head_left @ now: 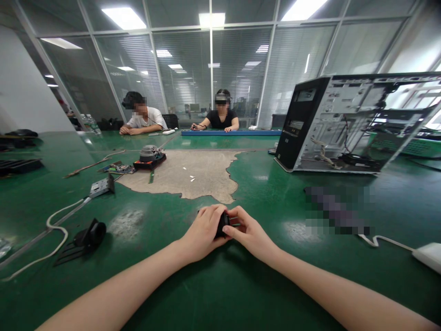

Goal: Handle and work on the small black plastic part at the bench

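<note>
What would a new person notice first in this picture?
The open computer case standing at the right, its metal inside exposed, catches the eye first. Next come the left hand and right hand, holding a small black object between them at the near centre.

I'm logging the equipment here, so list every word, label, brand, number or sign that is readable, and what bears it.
"hp": round logo on the black front panel of the open metal computer case.
Too small or blurred: the green sticker below it, faint marks on the glass partition.
</note>
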A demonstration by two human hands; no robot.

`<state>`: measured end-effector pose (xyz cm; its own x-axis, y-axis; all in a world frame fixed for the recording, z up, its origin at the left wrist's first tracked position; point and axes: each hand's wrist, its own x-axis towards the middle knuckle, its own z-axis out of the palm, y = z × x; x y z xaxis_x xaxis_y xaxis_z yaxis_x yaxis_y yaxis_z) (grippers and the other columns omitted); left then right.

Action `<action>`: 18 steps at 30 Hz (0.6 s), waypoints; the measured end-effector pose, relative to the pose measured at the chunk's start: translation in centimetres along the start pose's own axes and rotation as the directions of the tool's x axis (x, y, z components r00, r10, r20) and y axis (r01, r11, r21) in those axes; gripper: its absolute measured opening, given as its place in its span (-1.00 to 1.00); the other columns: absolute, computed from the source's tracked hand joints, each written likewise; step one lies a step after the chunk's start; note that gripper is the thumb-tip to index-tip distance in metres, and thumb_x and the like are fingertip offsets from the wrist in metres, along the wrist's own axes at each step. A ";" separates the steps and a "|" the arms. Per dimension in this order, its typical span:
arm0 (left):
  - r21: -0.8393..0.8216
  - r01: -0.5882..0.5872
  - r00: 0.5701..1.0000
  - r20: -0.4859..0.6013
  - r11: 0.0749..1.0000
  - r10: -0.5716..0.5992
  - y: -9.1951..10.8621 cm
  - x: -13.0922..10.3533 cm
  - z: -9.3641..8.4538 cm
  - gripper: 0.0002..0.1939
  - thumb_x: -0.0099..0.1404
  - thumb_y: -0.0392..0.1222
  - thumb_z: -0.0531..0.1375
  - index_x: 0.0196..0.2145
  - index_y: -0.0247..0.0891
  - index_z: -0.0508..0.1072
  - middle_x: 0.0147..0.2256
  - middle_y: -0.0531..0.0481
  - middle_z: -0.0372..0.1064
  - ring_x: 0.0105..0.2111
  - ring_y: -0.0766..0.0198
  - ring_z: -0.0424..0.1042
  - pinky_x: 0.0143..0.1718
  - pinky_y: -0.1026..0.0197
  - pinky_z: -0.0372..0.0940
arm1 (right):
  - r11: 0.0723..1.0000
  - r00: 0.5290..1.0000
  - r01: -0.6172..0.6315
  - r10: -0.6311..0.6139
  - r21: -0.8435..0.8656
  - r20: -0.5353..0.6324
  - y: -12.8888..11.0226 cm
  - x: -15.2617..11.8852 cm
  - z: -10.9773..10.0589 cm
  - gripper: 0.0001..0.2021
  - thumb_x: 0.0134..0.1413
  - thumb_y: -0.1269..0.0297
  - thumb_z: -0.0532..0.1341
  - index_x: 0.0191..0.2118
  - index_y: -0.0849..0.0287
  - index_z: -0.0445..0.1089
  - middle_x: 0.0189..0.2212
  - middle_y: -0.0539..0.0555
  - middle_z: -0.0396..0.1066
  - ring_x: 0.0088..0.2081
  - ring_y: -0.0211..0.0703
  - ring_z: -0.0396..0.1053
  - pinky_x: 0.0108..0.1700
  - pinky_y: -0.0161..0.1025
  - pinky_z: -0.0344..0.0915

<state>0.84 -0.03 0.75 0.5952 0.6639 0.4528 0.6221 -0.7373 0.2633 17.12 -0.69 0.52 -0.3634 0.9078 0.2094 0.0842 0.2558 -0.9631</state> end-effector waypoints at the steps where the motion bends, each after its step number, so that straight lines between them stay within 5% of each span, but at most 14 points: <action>1: 0.001 -0.002 1.000 -0.002 1.000 0.002 0.0 0.0 0.0 -0.45 0.11 -0.21 0.19 -0.01 -0.26 0.00 -0.07 -0.15 0.15 -0.05 0.09 0.15 -0.03 0.01 0.08 | 1.000 1.000 0.006 -0.006 -0.001 0.004 0.0 -0.1 0.0 -0.82 -0.05 0.26 0.19 -0.28 0.11 0.22 -0.35 -0.02 0.27 -0.30 -0.22 0.31 -0.33 -0.28 0.33; 18: 0.010 -0.013 1.000 0.003 1.000 0.013 -0.1 -0.1 0.0 -0.42 0.09 -0.24 0.19 0.01 -0.28 -0.01 -0.05 -0.17 0.14 -0.04 0.07 0.15 -0.02 -0.01 0.08 | 0.996 0.999 0.038 -0.038 -0.079 0.009 -0.3 -0.3 0.1 -0.83 0.02 0.31 0.13 -0.21 0.13 0.20 -0.27 0.03 0.24 -0.24 -0.20 0.30 -0.27 -0.24 0.35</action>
<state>0.78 -0.03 0.68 0.6050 0.6546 0.4533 0.6195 -0.7446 0.2484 17.14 -1.11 0.77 -0.3748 0.8944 0.2441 0.1435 0.3161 -0.9378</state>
